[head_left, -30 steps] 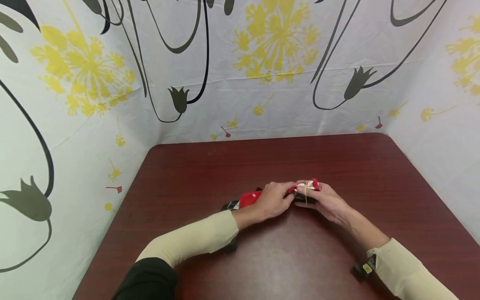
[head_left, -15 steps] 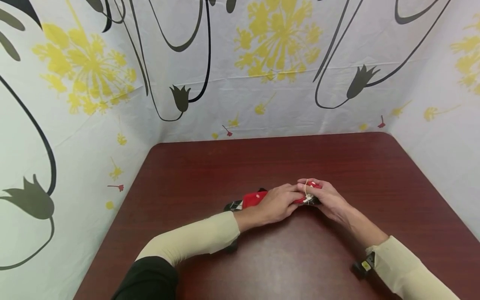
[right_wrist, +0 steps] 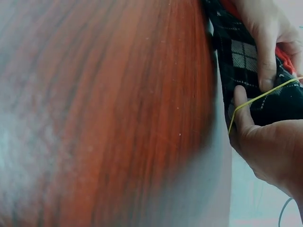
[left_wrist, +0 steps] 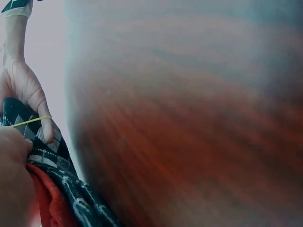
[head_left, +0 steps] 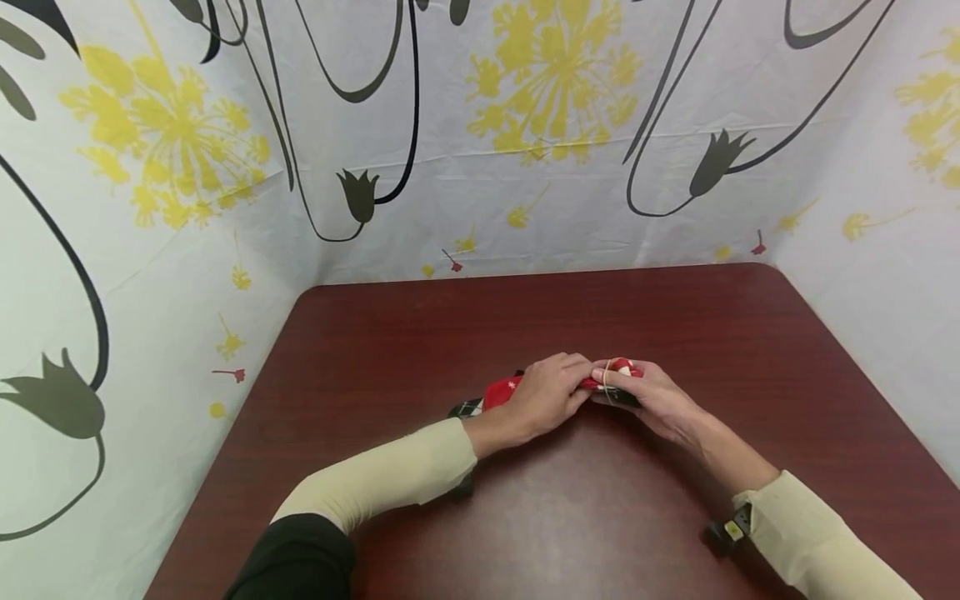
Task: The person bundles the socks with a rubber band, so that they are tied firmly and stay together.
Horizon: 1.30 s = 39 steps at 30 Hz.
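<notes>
A bundle of knit socks lies between my hands over the table, red with small white marks (head_left: 501, 392) and black-and-white argyle (right_wrist: 244, 56). My left hand (head_left: 549, 396) grips the bundle from above near its middle, thumb pressed on the argyle side in the right wrist view. At the bundle's right end, my right hand (head_left: 663, 404) holds the folded socks between thumb and fingers. A thin yellowish rubber band (right_wrist: 259, 98) loops over the right thumb and fingers and crosses that end. The palms hide part of the socks.
The dark red wooden table (head_left: 420, 333) extends around the hands. White patterned cloth (head_left: 450, 125) hangs along its back and sides. A small dark device (head_left: 723, 537) sits on the right wrist.
My left hand shifted right toward the band, then back left a little. The socks' right end turned in the right hand, with the rubber band staying over its fingers.
</notes>
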Each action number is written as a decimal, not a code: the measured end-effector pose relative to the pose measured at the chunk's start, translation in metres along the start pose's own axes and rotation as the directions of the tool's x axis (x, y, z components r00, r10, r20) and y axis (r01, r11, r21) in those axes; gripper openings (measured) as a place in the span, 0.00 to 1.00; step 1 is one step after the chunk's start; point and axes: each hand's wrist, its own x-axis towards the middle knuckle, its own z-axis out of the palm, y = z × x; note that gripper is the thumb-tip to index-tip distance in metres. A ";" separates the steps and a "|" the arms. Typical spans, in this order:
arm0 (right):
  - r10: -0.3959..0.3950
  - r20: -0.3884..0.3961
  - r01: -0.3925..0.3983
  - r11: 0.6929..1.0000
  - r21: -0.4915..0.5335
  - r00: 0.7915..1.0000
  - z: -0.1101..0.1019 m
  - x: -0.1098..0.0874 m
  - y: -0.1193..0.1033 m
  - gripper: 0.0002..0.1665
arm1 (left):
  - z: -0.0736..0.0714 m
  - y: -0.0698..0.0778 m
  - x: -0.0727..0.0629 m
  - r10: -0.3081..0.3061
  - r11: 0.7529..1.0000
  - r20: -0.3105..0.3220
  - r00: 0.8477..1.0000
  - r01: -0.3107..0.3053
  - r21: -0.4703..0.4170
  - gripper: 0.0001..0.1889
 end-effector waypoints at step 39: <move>-0.034 -0.036 0.034 0.999 -0.008 0.999 0.007 -0.001 0.003 0.11 | -0.003 0.001 0.010 -0.107 0.988 -0.025 0.994 0.109 0.112 0.10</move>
